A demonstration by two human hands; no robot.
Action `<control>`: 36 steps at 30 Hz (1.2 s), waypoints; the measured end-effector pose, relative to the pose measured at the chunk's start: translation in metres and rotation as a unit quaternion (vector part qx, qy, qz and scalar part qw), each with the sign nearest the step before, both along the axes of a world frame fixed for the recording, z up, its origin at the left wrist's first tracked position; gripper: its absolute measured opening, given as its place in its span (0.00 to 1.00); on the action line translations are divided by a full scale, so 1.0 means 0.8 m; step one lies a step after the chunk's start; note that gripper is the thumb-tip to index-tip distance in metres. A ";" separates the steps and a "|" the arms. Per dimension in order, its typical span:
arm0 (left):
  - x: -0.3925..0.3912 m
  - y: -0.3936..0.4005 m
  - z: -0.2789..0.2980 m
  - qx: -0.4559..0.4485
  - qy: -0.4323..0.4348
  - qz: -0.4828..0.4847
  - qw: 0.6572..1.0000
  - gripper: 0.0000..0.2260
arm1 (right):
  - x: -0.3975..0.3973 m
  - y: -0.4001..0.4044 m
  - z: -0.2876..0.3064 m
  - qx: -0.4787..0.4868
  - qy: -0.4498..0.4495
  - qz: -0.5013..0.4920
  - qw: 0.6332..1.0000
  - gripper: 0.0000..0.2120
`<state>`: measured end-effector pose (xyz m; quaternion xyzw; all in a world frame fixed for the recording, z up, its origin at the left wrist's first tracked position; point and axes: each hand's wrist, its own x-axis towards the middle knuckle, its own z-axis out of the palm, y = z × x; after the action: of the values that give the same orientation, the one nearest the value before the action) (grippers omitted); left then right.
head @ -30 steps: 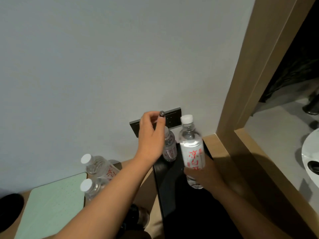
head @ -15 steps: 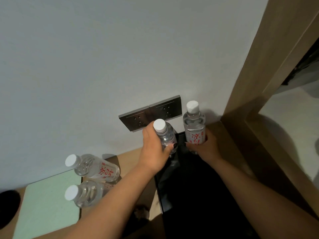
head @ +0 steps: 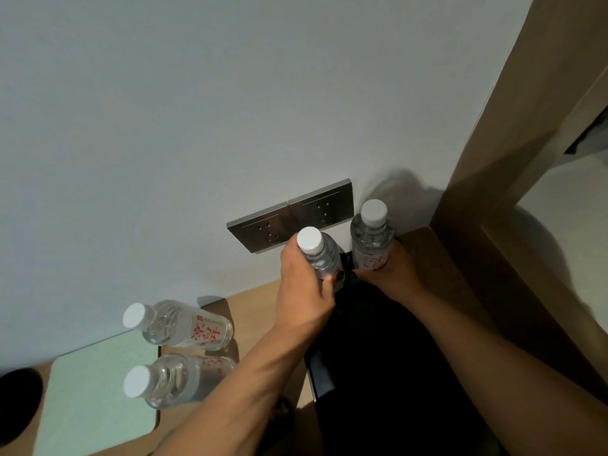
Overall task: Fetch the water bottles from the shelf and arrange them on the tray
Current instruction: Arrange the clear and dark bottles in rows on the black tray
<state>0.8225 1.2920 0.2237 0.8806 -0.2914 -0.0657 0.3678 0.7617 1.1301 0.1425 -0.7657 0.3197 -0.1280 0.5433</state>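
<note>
Black tray (head: 320, 373): bottle (head: 324, 256) in left hand (head: 304, 287) grip.

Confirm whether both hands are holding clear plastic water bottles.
Yes: the left hand and right hand each grip a clear white-capped bottle over the black tray.

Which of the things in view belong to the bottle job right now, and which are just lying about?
Job:
- left hand, holding bottle
- right hand, holding labelled bottle
- black tray under both
- two bottles off the tray, to its left

Lying about:
- green mat
- wall sockets
- dark round object, cut off at the left edge
</note>
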 end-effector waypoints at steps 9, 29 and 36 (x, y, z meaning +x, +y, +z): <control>0.001 0.001 0.002 0.003 0.010 0.024 1.000 0.32 | -0.003 0.019 -0.002 0.020 0.014 -0.045 0.999 0.33; -0.004 0.015 0.008 0.016 0.033 0.018 0.999 0.33 | -0.021 0.035 0.021 -0.004 0.061 -0.048 0.997 0.41; -0.022 0.054 0.038 0.066 0.074 0.062 0.993 0.41 | -0.074 0.084 0.090 -0.028 0.096 -0.054 0.994 0.38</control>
<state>0.8046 1.3353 0.2538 0.9120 -0.2033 -0.1273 0.3328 0.7022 1.1976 0.2145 -0.7711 0.4075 -0.0917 0.4806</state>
